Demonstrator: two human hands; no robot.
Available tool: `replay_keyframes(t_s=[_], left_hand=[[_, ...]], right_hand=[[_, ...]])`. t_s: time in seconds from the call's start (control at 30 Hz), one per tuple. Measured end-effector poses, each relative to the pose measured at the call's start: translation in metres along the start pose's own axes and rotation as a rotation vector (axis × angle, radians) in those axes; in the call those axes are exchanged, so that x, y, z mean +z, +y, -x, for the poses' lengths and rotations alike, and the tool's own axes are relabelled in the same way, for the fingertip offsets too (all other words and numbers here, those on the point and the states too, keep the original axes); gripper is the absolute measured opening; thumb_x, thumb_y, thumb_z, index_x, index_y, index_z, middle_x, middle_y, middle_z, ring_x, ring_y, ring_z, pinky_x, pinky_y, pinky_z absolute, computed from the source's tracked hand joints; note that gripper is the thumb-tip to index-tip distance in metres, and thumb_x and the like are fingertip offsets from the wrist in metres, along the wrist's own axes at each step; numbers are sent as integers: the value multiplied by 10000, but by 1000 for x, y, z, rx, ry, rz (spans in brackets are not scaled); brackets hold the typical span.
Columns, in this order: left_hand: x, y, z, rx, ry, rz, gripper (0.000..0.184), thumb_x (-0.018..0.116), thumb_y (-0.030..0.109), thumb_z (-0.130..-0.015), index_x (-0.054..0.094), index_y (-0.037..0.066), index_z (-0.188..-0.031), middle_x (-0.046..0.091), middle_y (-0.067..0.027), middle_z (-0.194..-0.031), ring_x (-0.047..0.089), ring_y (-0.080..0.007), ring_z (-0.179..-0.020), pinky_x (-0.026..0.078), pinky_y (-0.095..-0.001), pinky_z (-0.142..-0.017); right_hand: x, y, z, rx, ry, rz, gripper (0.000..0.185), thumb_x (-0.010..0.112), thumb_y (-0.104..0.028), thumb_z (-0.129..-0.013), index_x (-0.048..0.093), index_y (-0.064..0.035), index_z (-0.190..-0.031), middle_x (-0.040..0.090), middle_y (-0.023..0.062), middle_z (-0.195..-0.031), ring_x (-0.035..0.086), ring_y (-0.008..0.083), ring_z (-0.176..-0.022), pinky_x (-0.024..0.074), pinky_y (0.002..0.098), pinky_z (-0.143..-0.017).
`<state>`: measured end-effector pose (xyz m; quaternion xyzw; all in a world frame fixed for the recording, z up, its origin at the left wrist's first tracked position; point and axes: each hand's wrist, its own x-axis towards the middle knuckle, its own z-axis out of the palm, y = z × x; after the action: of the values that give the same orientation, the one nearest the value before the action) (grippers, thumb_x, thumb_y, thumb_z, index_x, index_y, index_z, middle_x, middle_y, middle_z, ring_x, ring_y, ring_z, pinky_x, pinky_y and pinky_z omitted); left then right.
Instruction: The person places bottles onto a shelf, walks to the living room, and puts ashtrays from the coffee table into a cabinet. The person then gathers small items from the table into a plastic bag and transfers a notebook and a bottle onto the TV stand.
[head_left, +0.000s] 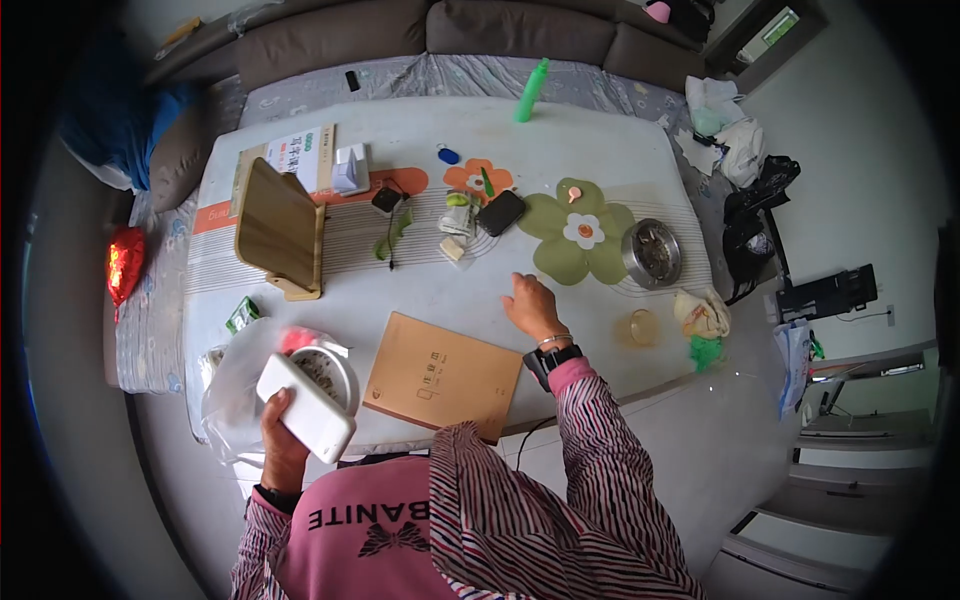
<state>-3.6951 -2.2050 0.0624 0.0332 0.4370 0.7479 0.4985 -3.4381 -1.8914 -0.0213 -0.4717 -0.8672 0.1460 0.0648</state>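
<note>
My left hand (283,440) grips a white rectangular object (308,408) above the table's near left edge. Just beyond it is a white round bowl (343,372) with dark bits inside, beside a clear plastic bag (235,385). My right hand (533,307) is over the middle of the table, its fingers partly curled and the index finger pointing forward; nothing shows in it. A brown notebook (445,375) lies flat between my hands. Ahead of my right hand are a black pouch (501,213) and a small pale block (452,248).
A wooden stand (280,225) rises at the left. A metal bowl (651,254) and crumpled cloth (702,314) lie right. A green bottle (531,90) stands at the far edge, before a sofa (520,32). Black bags (765,215) are beyond the right edge.
</note>
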Motion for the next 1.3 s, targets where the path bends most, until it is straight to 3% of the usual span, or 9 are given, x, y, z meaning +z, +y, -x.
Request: replay_keyframes(t_s=[0.1, 0.2, 0.33, 0.53, 0.73, 0.8, 1.03, 1.17, 1.3], left_hand=[[13, 8, 16, 64, 58, -58, 626, 571, 248, -763, 372, 83, -1333, 522, -111, -1168, 537, -244, -1021, 470, -390, -864], [14, 9, 20, 119, 140, -121, 628, 558, 281, -782, 362, 92, -1348, 517, -91, -1171, 537, -225, -999, 469, -368, -840], [21, 6, 21, 94, 131, -123, 628, 546, 295, -790, 358, 97, -1356, 518, -88, -1163, 533, -223, -994, 469, -367, -831], [22, -9, 19, 117, 181, -130, 629, 562, 288, -781, 366, 103, -1350, 528, -91, -1149, 543, -233, -995, 474, -376, -827], [18, -16, 26, 66, 235, -115, 549, 574, 283, -771, 435, 66, -1256, 559, -100, -1080, 570, -246, -960, 483, -385, -819], [20, -18, 28, 54, 219, -118, 551, 578, 291, -769, 438, 63, -1250, 559, -98, -1076, 568, -246, -957, 478, -384, -824], [-3, -30, 30, -28, 301, -65, 527, 585, 316, -769, 462, 53, -1208, 560, -99, -1051, 562, -242, -943, 467, -386, -825], [19, -30, 25, -38, 227, -92, 533, 586, 316, -767, 460, 54, -1214, 560, -98, -1054, 563, -243, -934, 468, -384, -819], [12, -26, 6, -48, 64, -135, 594, 586, 312, -767, 423, 51, -1275, 552, -101, -1083, 559, -241, -945, 465, -378, -826]], right_hand=[[12, 74, -32, 621, 270, -1187, 263, 605, -199, -834, 518, 30, -928, 612, 133, -771, 630, 250, -778, 521, 324, -621], [13, 143, -53, 843, 656, -2091, 402, 502, -335, -910, 478, 65, -928, 600, 176, -809, 610, 248, -692, 529, 309, -594], [-6, 203, -64, 938, 828, -2464, 612, 431, -486, -909, 400, 97, -1093, 589, 215, -853, 611, 279, -696, 534, 291, -556], [-21, 242, -64, 1279, 1043, -2259, 684, 496, -486, -879, 235, -25, -1311, 526, 283, -947, 587, 329, -686, 510, 306, -508], [21, 310, -75, 1347, 787, -2331, 598, 574, -404, -848, 354, -31, -1262, 512, 234, -995, 590, 317, -708, 494, 348, -520], [67, 367, -86, 1383, 700, -1982, 442, 581, -318, -845, 483, -24, -1161, 571, 198, -1007, 611, 253, -762, 518, 369, -602], [-35, 231, -97, 1116, 877, -1642, 190, 433, -100, -824, 518, 70, -842, 570, 180, -677, 581, 236, -524, 446, 295, -380], [-93, 130, -101, 789, 657, -1723, 218, 490, -175, -812, 512, -2, -680, 552, 103, -550, 454, 136, -346, 307, 246, -281], [-100, 46, -47, 648, 305, -1985, 204, 504, -199, -841, 511, -36, -718, 575, 91, -582, 497, 123, -404, 357, 228, -326]])
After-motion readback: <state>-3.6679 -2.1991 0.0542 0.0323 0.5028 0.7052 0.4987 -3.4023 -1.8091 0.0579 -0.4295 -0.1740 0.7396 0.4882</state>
